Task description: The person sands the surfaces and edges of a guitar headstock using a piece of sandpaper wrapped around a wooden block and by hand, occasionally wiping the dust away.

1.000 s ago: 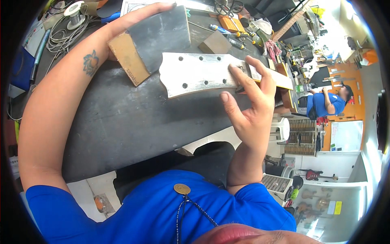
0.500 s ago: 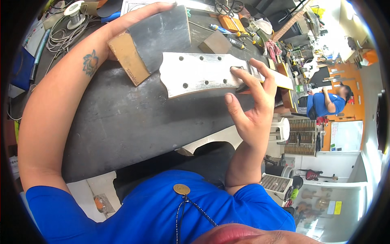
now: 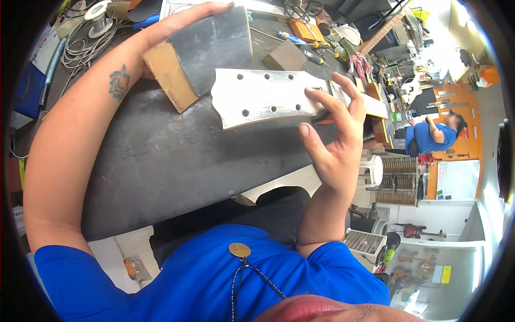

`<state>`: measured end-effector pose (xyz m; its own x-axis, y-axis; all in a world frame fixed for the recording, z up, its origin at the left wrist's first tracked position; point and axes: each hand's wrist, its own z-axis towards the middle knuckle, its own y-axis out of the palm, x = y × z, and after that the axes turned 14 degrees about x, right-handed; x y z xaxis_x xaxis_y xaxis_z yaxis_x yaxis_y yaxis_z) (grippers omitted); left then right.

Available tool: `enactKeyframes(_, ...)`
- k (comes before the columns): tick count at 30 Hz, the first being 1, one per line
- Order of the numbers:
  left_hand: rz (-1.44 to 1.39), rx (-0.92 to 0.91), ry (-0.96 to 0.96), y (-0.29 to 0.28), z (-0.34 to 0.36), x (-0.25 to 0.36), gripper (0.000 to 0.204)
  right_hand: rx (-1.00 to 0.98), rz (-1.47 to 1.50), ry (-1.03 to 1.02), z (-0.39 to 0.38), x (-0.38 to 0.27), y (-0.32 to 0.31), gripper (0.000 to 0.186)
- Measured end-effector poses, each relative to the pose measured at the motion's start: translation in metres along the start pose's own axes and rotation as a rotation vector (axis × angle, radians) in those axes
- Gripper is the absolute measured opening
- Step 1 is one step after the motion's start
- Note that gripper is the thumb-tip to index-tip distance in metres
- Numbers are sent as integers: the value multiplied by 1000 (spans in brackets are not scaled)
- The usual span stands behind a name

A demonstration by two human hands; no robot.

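A guitar headstock [image 3: 257, 96] with a whitish, scuffed face and two rows of peg holes lies over the dark bench. My right hand [image 3: 339, 139] is at its neck end, fingers spread, the index fingertip on the face and the thumb apart from it. Beyond the headstock's left end, a tan board with a dark grey sheet [image 3: 217, 48], which looks like sandpaper, stands tilted. My left hand [image 3: 185, 20] reaches round its far side, one finger stretched along the top edge. The board hides the other fingers of that hand.
A small brown block [image 3: 284, 56] sits behind the headstock, near screwdrivers [image 3: 294, 38] and other tools. Coiled cable [image 3: 80, 51] and a wire spool [image 3: 97, 20] lie far left. A white stool [image 3: 370, 170] stands right of the bench [image 3: 155, 172]; a person in blue [image 3: 429, 137] is farther off.
My right fingers have shifted slightly over the neck end of the headstock, with the index fingertip still on it. The left hand and the board have hardly moved.
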<state>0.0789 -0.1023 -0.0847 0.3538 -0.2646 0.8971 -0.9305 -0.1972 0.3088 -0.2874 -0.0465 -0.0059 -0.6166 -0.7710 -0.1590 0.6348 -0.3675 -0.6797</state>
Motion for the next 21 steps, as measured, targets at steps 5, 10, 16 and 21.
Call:
enactKeyframes(5,9,-7,22,3,-1,0,81,190,392,237,-4,9,8,44)
enactKeyframes(10,-10,15,22,7,-8,2,79,99,173,129,4,6,3,44)
enactKeyframes(16,-75,-61,50,-5,6,-3,68,3,-17,39,24,-14,2,42)
enactKeyframes(21,-110,-99,-4,-3,7,-2,65,-64,-179,23,29,-27,-2,42)
